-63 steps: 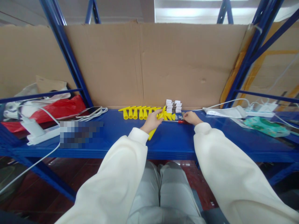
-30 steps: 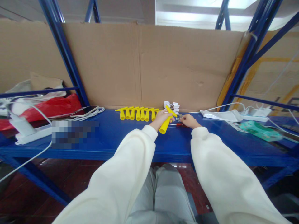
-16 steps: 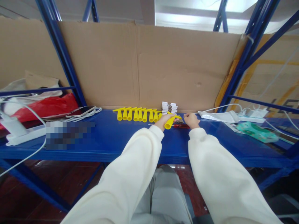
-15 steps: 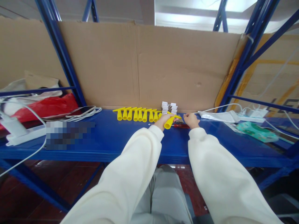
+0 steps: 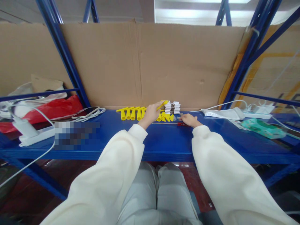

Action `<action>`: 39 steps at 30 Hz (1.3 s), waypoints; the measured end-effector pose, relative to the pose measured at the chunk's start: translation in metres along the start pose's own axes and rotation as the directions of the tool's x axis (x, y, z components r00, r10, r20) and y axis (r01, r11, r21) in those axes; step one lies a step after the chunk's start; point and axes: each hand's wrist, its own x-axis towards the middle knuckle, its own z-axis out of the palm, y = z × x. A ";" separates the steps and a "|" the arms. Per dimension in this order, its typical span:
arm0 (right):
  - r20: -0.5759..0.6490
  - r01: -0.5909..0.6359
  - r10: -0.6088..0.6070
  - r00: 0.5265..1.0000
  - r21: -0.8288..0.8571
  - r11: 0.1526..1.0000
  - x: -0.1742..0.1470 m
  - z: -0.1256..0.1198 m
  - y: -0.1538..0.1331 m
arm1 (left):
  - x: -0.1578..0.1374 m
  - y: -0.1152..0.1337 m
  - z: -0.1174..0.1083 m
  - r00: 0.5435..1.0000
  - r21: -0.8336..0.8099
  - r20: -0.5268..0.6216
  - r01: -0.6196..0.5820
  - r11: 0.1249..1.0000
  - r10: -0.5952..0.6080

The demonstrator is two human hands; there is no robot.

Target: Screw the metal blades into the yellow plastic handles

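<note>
My left hand (image 5: 151,114) is closed on a yellow plastic piece (image 5: 165,102), tilted up beside the stacked white parts (image 5: 172,107). Its forearm crosses the row of yellow T-shaped tube pieces (image 5: 133,114), hiding part of it. Low over the table, my right hand (image 5: 189,120) has its fingers bunched near small shiny metal bits (image 5: 177,118); whatever lies between the fingertips is too small to make out. Beneath that hand shows a red-handled screwdriver (image 5: 181,124), its thin shaft pointing left. Several short yellow pieces (image 5: 167,117) lie between my hands.
Cardboard (image 5: 178,62) walls off the back of the blue table (image 5: 166,140). At left are a phone (image 5: 85,112), cables, a red bag (image 5: 67,107) and a power strip (image 5: 36,136). To the right lie a white packet (image 5: 222,113) and a green pack (image 5: 263,128).
My left hand has moved left and back with a yellow piece, now by the white stacks. My right hand has come down onto the table beside the small metal bits.
</note>
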 end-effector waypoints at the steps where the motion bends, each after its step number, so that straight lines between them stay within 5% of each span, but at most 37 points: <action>1: 0.024 -0.002 0.002 1.000 -0.010 1.000 0.000 0.000 0.000 | -0.006 -0.005 -0.004 0.999 0.076 0.005 -0.045 0.996 0.045; 5: 0.091 0.010 -0.005 0.996 -0.056 0.998 -0.001 -0.002 -0.001 | -0.027 -0.019 -0.009 0.991 0.222 0.027 -0.133 0.966 0.130; 10: 0.099 0.034 -0.021 0.995 -0.129 0.991 -0.002 -0.001 -0.004 | -0.034 -0.022 -0.006 0.985 0.213 0.031 -0.175 0.961 0.172; 26: 0.106 0.078 -0.074 0.992 -0.033 0.996 0.006 0.010 0.000 | -0.036 -0.016 -0.006 0.986 0.211 0.147 -0.107 0.972 0.076; 39: 0.086 0.099 -0.095 0.992 -0.049 0.994 0.004 0.009 -0.001 | -0.042 -0.004 0.001 0.909 0.477 0.415 -0.266 0.838 0.052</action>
